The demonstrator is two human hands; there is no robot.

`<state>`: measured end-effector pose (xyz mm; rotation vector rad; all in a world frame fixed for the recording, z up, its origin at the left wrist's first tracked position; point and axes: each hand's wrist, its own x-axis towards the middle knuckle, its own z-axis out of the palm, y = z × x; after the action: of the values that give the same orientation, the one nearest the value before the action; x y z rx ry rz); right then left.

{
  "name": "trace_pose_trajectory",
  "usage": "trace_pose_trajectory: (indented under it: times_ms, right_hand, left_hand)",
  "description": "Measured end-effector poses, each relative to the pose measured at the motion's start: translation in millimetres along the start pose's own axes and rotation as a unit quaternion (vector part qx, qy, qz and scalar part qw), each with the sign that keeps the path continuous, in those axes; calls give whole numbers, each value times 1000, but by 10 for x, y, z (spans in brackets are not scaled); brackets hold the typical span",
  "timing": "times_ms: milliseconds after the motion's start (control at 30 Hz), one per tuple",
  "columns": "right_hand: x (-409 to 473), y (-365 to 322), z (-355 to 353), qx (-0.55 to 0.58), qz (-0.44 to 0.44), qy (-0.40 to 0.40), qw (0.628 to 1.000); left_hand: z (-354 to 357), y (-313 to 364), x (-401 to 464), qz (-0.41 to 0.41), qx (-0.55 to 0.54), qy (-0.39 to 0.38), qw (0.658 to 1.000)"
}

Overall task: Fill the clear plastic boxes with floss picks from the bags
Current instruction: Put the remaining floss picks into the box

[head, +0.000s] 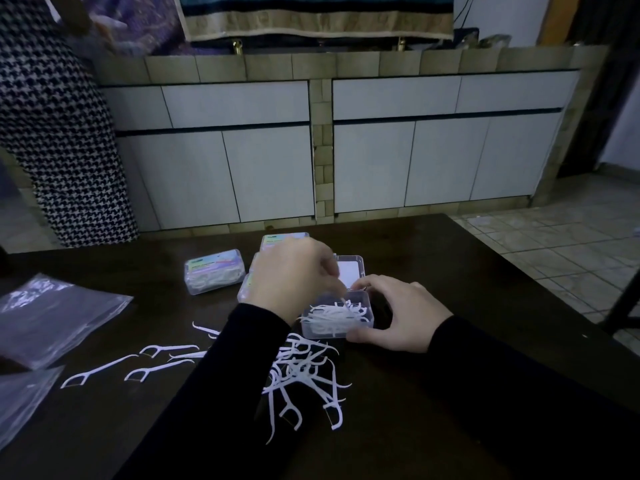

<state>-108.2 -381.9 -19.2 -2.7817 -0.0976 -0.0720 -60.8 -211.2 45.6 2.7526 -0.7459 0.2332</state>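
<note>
While your sleeves cover part of the pile, your hands work at the open clear box (337,318).

Empty bags (52,317) lie cut off at the table's (485,289) left edge; loose floss picks (304,372) spread along the near middle, many hidden under your left forearm. A closed, filled box (214,271) sits beyond them, and your left hand (294,271) blocks most of the other closed boxes (282,239). That hand hovers over the open box, fingertips pinched on a pick, though blur hides how many. Your right hand (398,313) grips the box's right side, its lid (348,271) raised behind.
</note>
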Motion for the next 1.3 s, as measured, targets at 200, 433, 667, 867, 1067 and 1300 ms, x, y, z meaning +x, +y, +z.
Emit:
trace_pose_trajectory:
  times_ms: [200, 433, 667, 867, 1067, 1300]
  right_hand:
    - [-11, -9, -10, 10, -3, -4, 1000]
    - [-22, -5, -6, 3, -4, 2, 1000]
    - [-12, 2, 5, 13, -3, 1, 1000]
    - [-25, -1, 11, 1, 0, 6, 1000]
    - [-26, -12, 6, -1, -3, 4, 1000]
    - [-31, 1, 11, 1, -4, 3, 1000]
  left_hand:
    - [330, 75, 98, 48, 31, -29, 998]
    - [296, -235, 24, 40, -110, -32, 993]
    - [257, -146, -59, 87, -55, -126, 987]
    - [257, -240, -7, 37, -21, -85, 996]
    - [346, -259, -47, 65, -83, -69, 992]
    - [158, -426, -119, 27, -79, -89, 993]
